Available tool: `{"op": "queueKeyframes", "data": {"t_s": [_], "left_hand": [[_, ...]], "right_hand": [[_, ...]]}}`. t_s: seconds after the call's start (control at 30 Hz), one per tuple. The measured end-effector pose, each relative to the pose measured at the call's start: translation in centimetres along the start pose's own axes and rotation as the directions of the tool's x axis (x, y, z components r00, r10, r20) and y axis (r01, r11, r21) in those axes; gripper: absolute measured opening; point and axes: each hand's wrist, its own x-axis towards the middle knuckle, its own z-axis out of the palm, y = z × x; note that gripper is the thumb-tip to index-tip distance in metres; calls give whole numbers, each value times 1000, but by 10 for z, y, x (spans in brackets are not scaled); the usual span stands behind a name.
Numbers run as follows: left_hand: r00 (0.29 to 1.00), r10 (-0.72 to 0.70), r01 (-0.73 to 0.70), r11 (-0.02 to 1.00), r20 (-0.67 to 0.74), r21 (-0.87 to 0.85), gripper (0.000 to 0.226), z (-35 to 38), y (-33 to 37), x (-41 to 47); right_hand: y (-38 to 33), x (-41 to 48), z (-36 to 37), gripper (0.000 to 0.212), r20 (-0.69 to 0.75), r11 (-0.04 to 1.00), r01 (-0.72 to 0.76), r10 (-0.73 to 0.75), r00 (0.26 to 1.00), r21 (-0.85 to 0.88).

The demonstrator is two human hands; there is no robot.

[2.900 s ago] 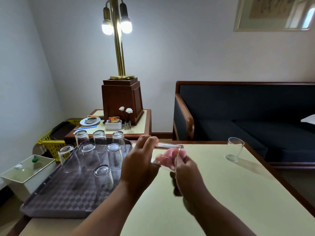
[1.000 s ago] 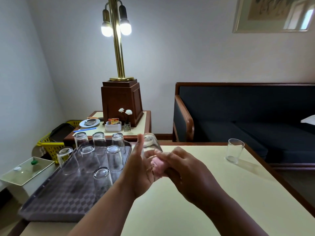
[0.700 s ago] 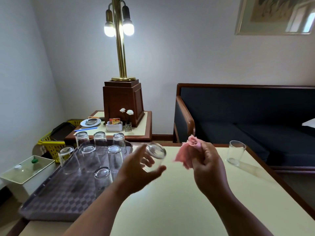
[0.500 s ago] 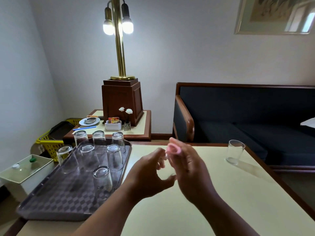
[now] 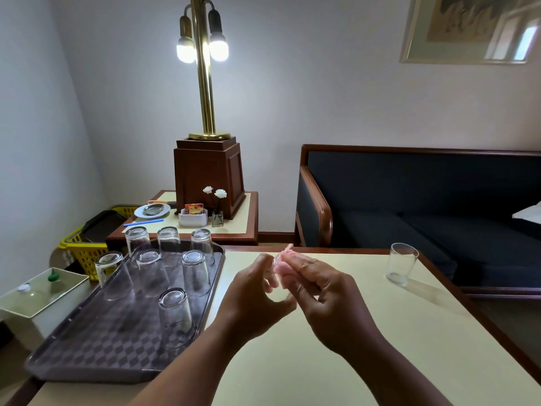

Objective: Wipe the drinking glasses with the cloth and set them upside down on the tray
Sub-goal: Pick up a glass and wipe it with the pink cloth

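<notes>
Above the pale yellow table [image 5: 366, 332], my left hand [image 5: 251, 297] grips a clear drinking glass [image 5: 276, 285], which is hard to make out between my fingers. My right hand [image 5: 322, 291] pinches a pink cloth [image 5: 283, 260] against the glass's top; both hands touch it. On the left lies a dark patterned tray [image 5: 96, 347] with several glasses standing upside down, the nearest one [image 5: 175, 315] close to my left wrist. One more glass [image 5: 401, 263] stands upright at the table's far right corner.
Behind the tray is a side table [image 5: 234, 227] with a brass lamp on a wooden box [image 5: 209, 177], a small flower vase, a dish and a holder. A dark sofa [image 5: 409, 200] stands beyond the table. A yellow basket [image 5: 85, 253] and a white box [image 5: 41, 297] sit at left.
My hands parted, the right one lifting the cloth away from the glass, then came back together. The cloth is against the glass again. The tray and the far glass have not moved.
</notes>
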Motion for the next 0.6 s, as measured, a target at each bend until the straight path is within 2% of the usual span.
{"op": "queueKeyframes", "data": {"t_s": [0.07,0.13,0.2,0.33,0.5,0.6], "left_hand": [[1000,1,-1,1000,-13,-24,50,2,0,0],[998,49,-49,999,28,-8,50,4,3,-1],[994,83,-84,996,75,12,52,6,5,-1],[1000,-3,3,1000,13,1,54,10,5,-1],[995,66,-72,994,75,86,47,14,8,-4],[997,25,-29,998,67,59,48,13,8,-4]], "right_hand": [[2,1,1,32,-8,1000,-16,16,1000,22],[8,4,-1,29,-57,989,-99,106,993,105],[12,6,-4,35,-86,981,-147,158,984,129],[7,3,0,42,-77,991,-107,114,990,84],[16,7,-4,35,-115,977,-185,196,974,105],[15,5,-7,37,-68,984,-157,163,984,79]]}}
